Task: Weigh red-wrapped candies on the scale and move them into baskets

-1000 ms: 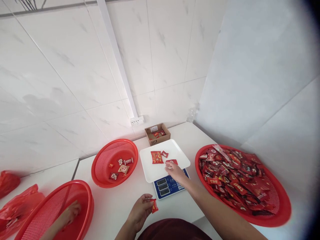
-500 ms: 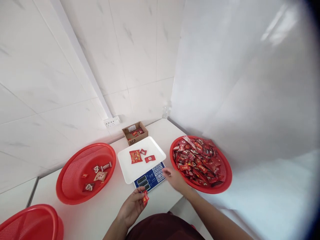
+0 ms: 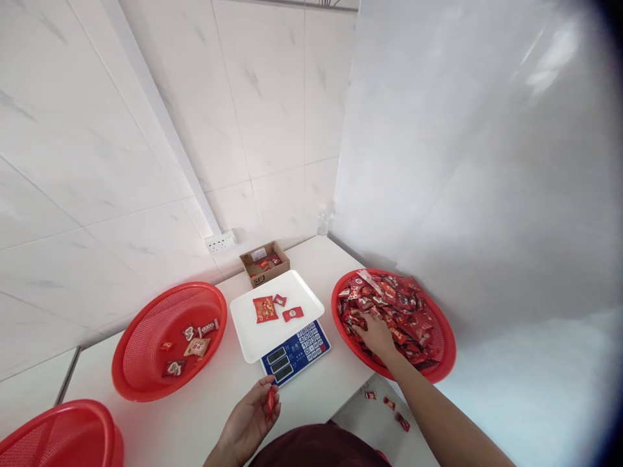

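My left hand [image 3: 250, 418] is closed round a small red wrapped candy [image 3: 271, 401], just in front of the scale. My right hand [image 3: 376, 336] reaches into the red basket [image 3: 450, 353] at the right, its fingers down on the heap of red wrapped candies [image 3: 389, 298]. Whether those fingers grip a piece I cannot tell. Between the baskets stands a scale with a blue keypad panel [image 3: 296, 350] and a white tray [image 3: 248, 337]. On the tray lie a larger red packet [image 3: 265, 309] and two smaller red pieces [image 3: 293, 314].
A second red basket [image 3: 121, 363] at the left holds several packets. Another red basket [image 3: 104, 421] sits at the near left corner. Behind the tray is a small cardboard box [image 3: 263, 277] with red packets. Several candies [image 3: 389, 403] lie below the table edge.
My right hand has moved from beside the scale's keypad rightward into the candy basket. The left hand, still with its candy, has shifted slightly left and down.
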### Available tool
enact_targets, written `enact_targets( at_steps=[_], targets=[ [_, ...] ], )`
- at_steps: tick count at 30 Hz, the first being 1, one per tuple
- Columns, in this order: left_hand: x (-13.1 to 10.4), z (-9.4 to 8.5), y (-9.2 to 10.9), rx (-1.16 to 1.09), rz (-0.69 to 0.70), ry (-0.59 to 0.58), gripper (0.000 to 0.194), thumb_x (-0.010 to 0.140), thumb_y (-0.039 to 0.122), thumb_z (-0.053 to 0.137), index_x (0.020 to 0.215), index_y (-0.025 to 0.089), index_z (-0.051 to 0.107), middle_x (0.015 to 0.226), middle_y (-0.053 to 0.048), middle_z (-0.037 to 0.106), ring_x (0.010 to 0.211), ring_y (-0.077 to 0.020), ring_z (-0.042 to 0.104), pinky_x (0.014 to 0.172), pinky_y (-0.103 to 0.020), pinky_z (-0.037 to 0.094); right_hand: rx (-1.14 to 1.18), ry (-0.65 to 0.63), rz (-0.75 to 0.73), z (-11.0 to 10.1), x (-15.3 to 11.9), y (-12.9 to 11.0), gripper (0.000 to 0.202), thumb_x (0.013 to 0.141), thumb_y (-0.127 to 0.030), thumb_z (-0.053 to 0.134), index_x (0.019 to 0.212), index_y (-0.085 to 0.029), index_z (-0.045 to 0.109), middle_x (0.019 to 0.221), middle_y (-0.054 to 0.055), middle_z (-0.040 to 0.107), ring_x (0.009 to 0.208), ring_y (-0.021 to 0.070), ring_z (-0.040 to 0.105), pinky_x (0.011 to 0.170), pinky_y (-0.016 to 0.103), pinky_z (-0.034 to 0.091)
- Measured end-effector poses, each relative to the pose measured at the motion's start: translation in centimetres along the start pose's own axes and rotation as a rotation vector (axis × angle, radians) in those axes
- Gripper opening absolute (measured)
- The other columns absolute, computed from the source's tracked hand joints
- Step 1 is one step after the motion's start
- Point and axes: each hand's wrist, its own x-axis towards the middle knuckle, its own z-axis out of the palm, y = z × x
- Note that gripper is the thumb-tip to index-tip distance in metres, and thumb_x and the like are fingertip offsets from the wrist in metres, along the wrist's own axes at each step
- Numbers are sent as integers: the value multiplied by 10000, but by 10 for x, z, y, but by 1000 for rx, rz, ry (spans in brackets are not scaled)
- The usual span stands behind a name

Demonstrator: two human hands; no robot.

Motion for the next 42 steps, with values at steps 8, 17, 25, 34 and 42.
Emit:
enact_targets(
  at_steps=[8, 17, 25, 34, 42],
  targets=[
    [2, 2, -2, 14, -13, 23, 136, 816, 90, 568, 923, 172, 561, 687, -5, 638, 554, -102, 617, 608, -233, 509, 92, -14, 34, -15, -3, 10, 183, 699, -161, 488, 832, -207, 605, 892, 61, 630, 886, 207, 580, 840, 343, 420],
    [2, 1, 0, 31, 9, 15, 182, 810, 98, 582, 971, 170, 538, 717, -5, 636, 573, -100, 622, 617, -233, 510, 338, -13, 129, -32, 4, -13, 76, 703, -289, 519, 747, -229, 531, 739, 10, 614, 728, 185, 578, 707, 324, 448],
    [-1, -9, -1, -28, 26, 7, 189, 800, 98, 584, 962, 171, 522, 696, -2, 629, 565, -101, 616, 606, -222, 496, 603, -331, 71, 17, 4, -90, 93, 688, -292, 545, 740, -214, 546, 651, -13, 622, 577, 134, 589, 539, 254, 474],
    [-5, -17, 0, -68, 41, 40, 166, 806, 108, 580, 949, 173, 526, 687, 2, 628, 558, -94, 609, 608, -219, 490, 549, -324, -12, 50, 6, -137, 273, 734, -326, 539, 976, -216, 604, 965, 49, 666, 772, 152, 645, 681, 275, 511],
    [-1, -26, 0, -80, 28, 39, 134, 814, 108, 563, 932, 165, 534, 684, -2, 626, 564, -93, 612, 613, -213, 491, 208, 32, 59, -8, 36, -53, 389, 732, -313, 531, 1091, -175, 591, 980, 111, 654, 937, 249, 588, 863, 386, 424]
  ],
)
